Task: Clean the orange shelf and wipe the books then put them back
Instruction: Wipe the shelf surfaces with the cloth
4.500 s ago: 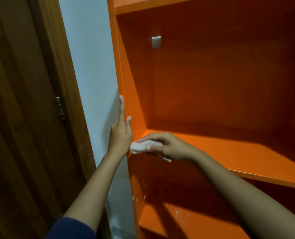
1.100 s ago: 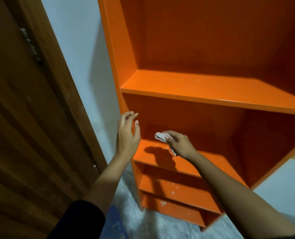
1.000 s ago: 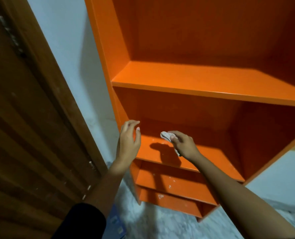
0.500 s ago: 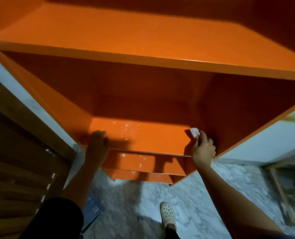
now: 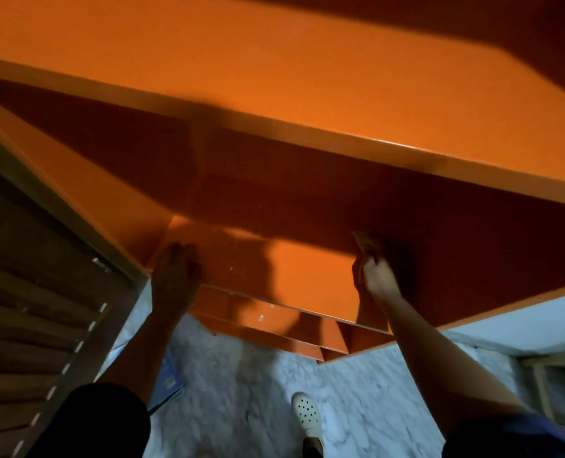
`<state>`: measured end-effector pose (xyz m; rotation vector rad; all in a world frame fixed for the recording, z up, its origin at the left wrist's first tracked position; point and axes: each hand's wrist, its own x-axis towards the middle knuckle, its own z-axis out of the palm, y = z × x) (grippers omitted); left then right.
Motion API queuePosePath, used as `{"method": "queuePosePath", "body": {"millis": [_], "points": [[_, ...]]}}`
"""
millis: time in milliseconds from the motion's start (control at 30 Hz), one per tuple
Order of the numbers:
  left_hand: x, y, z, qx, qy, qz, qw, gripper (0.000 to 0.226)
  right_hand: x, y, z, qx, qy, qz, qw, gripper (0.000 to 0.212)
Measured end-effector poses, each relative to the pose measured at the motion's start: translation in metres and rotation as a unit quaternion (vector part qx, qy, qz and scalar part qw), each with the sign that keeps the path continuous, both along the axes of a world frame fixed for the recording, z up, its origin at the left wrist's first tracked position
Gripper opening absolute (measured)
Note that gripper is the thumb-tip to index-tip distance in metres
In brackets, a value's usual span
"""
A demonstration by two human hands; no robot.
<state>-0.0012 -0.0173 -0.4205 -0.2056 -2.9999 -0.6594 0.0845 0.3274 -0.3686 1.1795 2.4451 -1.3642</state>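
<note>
Head view looks steeply down the front of the orange shelf (image 5: 307,77), whose upper board fills the top of the frame. Frame is dim and slightly blurred.

Left hand (image 5: 175,276): rests palm-down on the left front corner of the lower board, just beside the left side panel. Fingers (image 5: 181,251) lie extended and relaxed, grasping nothing.

Right hand (image 5: 377,276): inside the same compartment at its right end, close to the right side panel. Its fingers are curled round a pale cloth (image 5: 363,242), which is pressed against the shaded surface near the back right corner. Whether the cloth touches the board or the panel cannot be told.

Lower board: small white specks (image 5: 231,267) show on it and on the board beneath.

Surroundings: marbled floor (image 5: 241,391) below the shelf; a white perforated shoe (image 5: 305,414) stands on it. A blue flat item (image 5: 170,375) lies on the floor, partly hidden by the left forearm; whether it is a book cannot be told. A wooden door (image 5: 26,292) stands at left.
</note>
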Motion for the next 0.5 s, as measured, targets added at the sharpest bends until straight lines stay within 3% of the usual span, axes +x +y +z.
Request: {"method": "queuePosePath", "body": {"millis": [100,133,233,300,367,400,500], "points": [[-0.001,0.001,-0.002,0.000,-0.031,0.005,0.999,0.036,-0.017,0.014,-0.004,-0.043,-0.063,0.035,0.996,0.035],[-0.001,-0.001,-0.006,-0.005,-0.060,-0.020,0.998,0.030,-0.021,0.017,-0.007,-0.036,-0.077,0.060,0.995,0.029],[0.000,-0.002,-0.002,0.001,-0.063,-0.027,0.998,0.025,-0.033,0.012,-0.005,0.004,-0.103,0.154,0.983,0.039],[0.005,0.000,0.006,0.013,-0.018,0.050,0.998,0.027,-0.048,0.007,-0.007,0.119,-0.016,0.239,0.964,0.047],[0.015,0.005,0.017,0.053,0.004,0.093,0.994,0.027,-0.071,0.004,-0.018,0.232,0.043,0.347,0.908,0.059],[0.019,0.007,0.022,0.071,0.011,0.109,0.991,0.022,-0.082,0.000,-0.021,0.262,0.058,0.375,0.887,0.061],[0.023,0.004,0.024,0.107,0.007,0.152,0.983,0.026,-0.102,-0.025,-0.017,0.279,0.087,0.386,0.875,0.049]]}}
